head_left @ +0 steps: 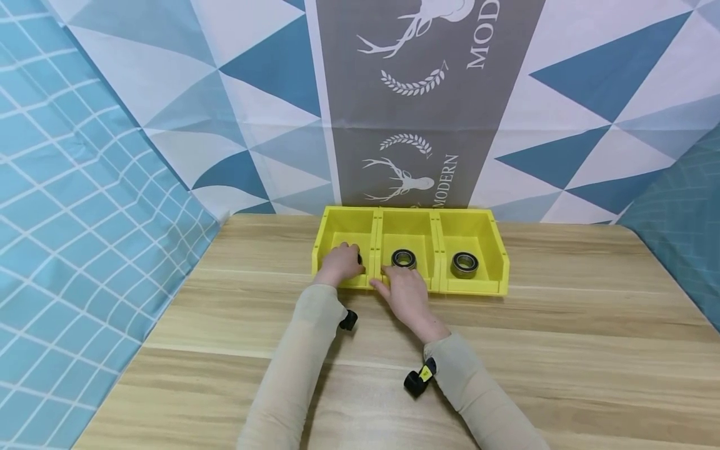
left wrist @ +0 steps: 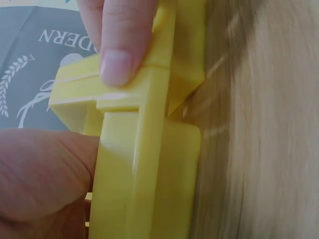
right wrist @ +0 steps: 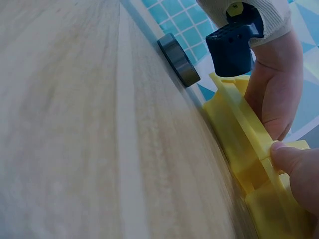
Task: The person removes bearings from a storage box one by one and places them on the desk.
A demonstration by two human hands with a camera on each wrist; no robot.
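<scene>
A yellow three-compartment bin (head_left: 475, 286) stands at the back of the table. My left hand (head_left: 342, 262) reaches into its left compartment, fingers curled on a black-rimmed bearing (head_left: 360, 258) that is mostly hidden. In the left wrist view, part of the left hand (left wrist: 45, 174) goes behind the bin's front wall, and the bearing is out of sight. My right hand (head_left: 407, 294) grips the bin's front edge near the left divider, its thumb (right wrist: 285, 158) on the rim. One bearing (head_left: 403, 259) lies in the middle compartment, another (head_left: 465, 265) in the right.
A dark ring-shaped thing (right wrist: 178, 59) rests on the wooden table (right wrist: 75, 124) beyond the bin's left end in the right wrist view. Patterned cloth (head_left: 270, 112) hangs directly behind the bin, and blue checked cloth (head_left: 73, 206) borders the left side.
</scene>
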